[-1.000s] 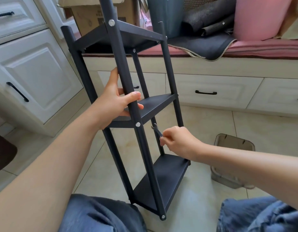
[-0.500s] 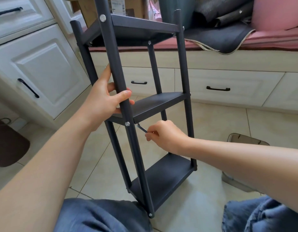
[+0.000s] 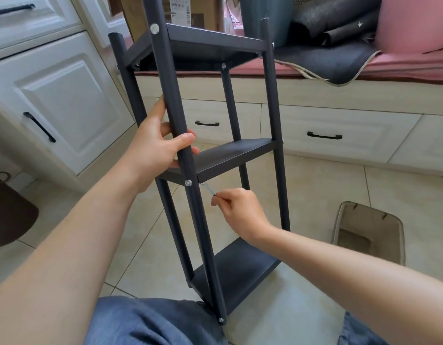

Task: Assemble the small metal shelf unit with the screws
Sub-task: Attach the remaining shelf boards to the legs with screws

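Centre frame, the black metal shelf unit (image 3: 230,155) stands on the tiled floor (image 3: 315,190), leaning a little, its foot close against the person's denim-clad knees at the bottom edge. Open tile to the right of it, with only a small bin (image 3: 369,235) in the lower right, well apart from the posts. White cabinets (image 3: 66,100) crowd the left side; a drawer bench (image 3: 339,135) runs across behind, near the far posts but not touching as far as can be told.

Count them: three shelf boards, top, middle, bottom. Four upright posts. Silver screw heads show on the near post: one at the top board (image 3: 154,28), one at the middle board (image 3: 188,182), one at the foot (image 3: 220,320); a few more glint under the top board and at the right post.

Left hand (image 3: 155,145) reaches in from the lower left, fingers and thumb wrapped around the near post (image 3: 175,103) just above the middle board, clamped on it. Right hand (image 3: 237,210) comes in from the lower right, below the middle board, thumb and fingertips pinched together on a slim metal tool (image 3: 208,189) that angles up toward the underside of that board. The tool is blurred; its tip cannot be made out.
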Action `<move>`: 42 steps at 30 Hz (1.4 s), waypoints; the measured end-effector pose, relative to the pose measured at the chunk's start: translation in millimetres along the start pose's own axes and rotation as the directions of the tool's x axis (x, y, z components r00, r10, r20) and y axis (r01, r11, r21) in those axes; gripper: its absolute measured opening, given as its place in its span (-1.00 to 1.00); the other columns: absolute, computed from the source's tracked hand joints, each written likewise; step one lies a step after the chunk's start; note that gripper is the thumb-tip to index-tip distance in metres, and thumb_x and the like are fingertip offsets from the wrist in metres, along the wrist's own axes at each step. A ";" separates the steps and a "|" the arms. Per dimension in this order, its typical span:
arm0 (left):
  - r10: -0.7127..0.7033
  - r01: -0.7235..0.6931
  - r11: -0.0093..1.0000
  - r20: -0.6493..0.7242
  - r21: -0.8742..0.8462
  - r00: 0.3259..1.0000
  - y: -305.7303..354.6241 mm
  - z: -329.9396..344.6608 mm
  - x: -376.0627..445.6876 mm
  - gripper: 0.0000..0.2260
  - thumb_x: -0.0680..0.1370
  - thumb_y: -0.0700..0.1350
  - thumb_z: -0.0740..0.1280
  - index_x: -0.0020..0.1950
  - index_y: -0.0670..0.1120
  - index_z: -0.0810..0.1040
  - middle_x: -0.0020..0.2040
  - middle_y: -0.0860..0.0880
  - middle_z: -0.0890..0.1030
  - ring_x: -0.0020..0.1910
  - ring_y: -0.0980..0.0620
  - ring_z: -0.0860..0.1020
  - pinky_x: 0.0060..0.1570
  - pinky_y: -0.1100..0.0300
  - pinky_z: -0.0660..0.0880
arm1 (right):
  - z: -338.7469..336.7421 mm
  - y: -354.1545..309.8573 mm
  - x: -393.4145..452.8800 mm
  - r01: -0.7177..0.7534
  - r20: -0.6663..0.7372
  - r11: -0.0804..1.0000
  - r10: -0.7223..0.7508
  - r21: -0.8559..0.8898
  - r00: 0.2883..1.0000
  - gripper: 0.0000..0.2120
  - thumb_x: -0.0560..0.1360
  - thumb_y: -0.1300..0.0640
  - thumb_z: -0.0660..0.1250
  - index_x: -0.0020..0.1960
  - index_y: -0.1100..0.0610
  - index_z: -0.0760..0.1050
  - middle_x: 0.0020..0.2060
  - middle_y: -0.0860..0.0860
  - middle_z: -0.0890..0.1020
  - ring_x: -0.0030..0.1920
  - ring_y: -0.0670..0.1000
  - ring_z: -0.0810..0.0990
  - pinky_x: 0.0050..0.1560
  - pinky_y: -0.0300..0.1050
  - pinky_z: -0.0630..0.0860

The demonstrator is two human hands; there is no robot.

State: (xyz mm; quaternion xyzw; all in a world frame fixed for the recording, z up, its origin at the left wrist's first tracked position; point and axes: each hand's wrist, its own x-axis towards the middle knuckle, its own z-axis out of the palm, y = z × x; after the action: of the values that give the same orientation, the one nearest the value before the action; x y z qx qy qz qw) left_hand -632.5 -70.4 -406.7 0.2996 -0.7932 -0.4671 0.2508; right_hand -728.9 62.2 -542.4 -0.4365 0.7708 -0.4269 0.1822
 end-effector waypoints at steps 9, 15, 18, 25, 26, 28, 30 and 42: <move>-0.015 0.015 0.999 0.005 -0.034 1.000 -6.1 -4.2 2.2 -0.33 0.60 -0.19 0.37 0.57 0.25 0.14 0.19 -0.10 0.59 -0.07 -0.04 0.72 -0.06 -0.07 0.68 | 11.9 8.0 2.3 0.058 -0.046 0.996 -0.055 0.074 0.997 -0.77 0.63 0.14 0.26 -0.01 0.13 0.69 -0.11 -0.05 0.70 -0.29 -0.22 0.49 -0.20 -0.38 0.38; -0.023 0.023 0.999 0.004 -0.029 1.000 -10.4 -9.9 2.2 -0.34 0.61 -0.20 0.36 0.56 0.25 0.15 0.19 -0.11 0.58 -0.06 -0.06 0.72 -0.05 -0.06 0.67 | 16.0 3.2 10.0 0.046 -0.002 0.991 -0.046 0.126 0.999 -0.77 0.63 0.17 0.25 -0.01 0.16 0.68 -0.06 -0.03 0.69 -0.11 -0.13 0.55 -0.11 -0.43 0.39; -0.027 0.027 0.999 0.004 -0.035 1.000 -11.8 -11.5 2.6 -0.34 0.61 -0.21 0.36 0.57 0.24 0.16 0.18 -0.12 0.59 -0.05 -0.06 0.72 -0.06 -0.06 0.67 | 17.3 0.4 10.8 0.086 0.004 0.988 -0.087 0.125 0.996 -0.78 0.63 0.18 0.25 0.03 0.18 0.68 -0.04 0.00 0.70 -0.10 -0.13 0.55 -0.07 -0.50 0.36; -0.017 0.017 0.999 0.014 -0.029 1.000 -12.5 -11.5 3.8 -0.34 0.61 -0.20 0.37 0.56 0.25 0.16 0.18 -0.12 0.58 -0.04 -0.07 0.72 -0.06 -0.10 0.67 | 14.7 -4.0 20.1 0.169 -0.050 0.981 -0.165 0.099 0.985 -0.79 0.63 0.20 0.27 0.03 0.22 0.68 -0.12 -0.02 0.68 -0.22 -0.18 0.50 -0.15 -0.58 0.29; -0.017 0.017 0.999 0.014 -0.028 1.000 -12.6 -11.3 4.2 -0.34 0.61 -0.20 0.37 0.56 0.26 0.17 0.18 -0.11 0.58 -0.05 -0.07 0.72 -0.06 -0.10 0.67 | 15.3 -3.9 19.9 0.178 -0.055 0.979 -0.174 0.097 0.983 -0.79 0.63 0.20 0.27 0.04 0.22 0.68 -0.09 0.01 0.70 -0.18 -0.13 0.54 -0.11 -0.54 0.33; -0.018 0.018 0.999 0.016 -0.035 1.000 -12.7 -10.9 4.6 -0.35 0.61 -0.21 0.37 0.55 0.25 0.18 0.17 -0.11 0.58 -0.05 -0.08 0.72 -0.07 -0.11 0.67 | 17.4 -3.9 19.4 0.192 -0.066 0.976 -0.186 0.100 0.980 -0.79 0.63 0.20 0.27 0.06 0.22 0.68 -0.05 0.04 0.71 -0.08 -0.04 0.61 0.00 -0.41 0.42; -0.018 0.018 0.999 0.020 -0.038 1.000 -12.5 -10.5 4.4 -0.35 0.61 -0.21 0.37 0.56 0.24 0.18 0.16 -0.12 0.58 -0.05 -0.08 0.72 -0.07 -0.11 0.67 | 20.2 -5.0 19.2 0.192 -0.074 0.975 -0.185 0.112 0.980 -0.79 0.63 0.19 0.27 0.09 0.22 0.67 -0.01 0.05 0.71 -0.01 -0.02 0.64 0.07 -0.32 0.47; 0.005 -0.003 0.998 0.041 -0.055 0.999 -9.2 -9.4 3.0 -0.33 0.60 -0.21 0.38 0.56 0.26 0.17 0.09 -0.08 0.62 -0.04 -0.07 0.72 -0.11 0.00 0.67 | 40.0 -5.9 27.3 0.188 -0.116 0.965 -0.169 0.184 0.979 -0.79 0.60 0.15 0.31 0.01 0.23 0.69 -0.35 -0.10 0.58 -0.35 -0.13 0.51 -0.22 -0.20 0.49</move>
State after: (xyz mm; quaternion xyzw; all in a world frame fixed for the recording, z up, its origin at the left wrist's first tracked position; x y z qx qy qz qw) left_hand -625.9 -81.6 -410.4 0.2814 -0.7857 -0.4941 0.2436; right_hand -714.8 18.1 -557.8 -0.4624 0.6910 -0.5360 0.1461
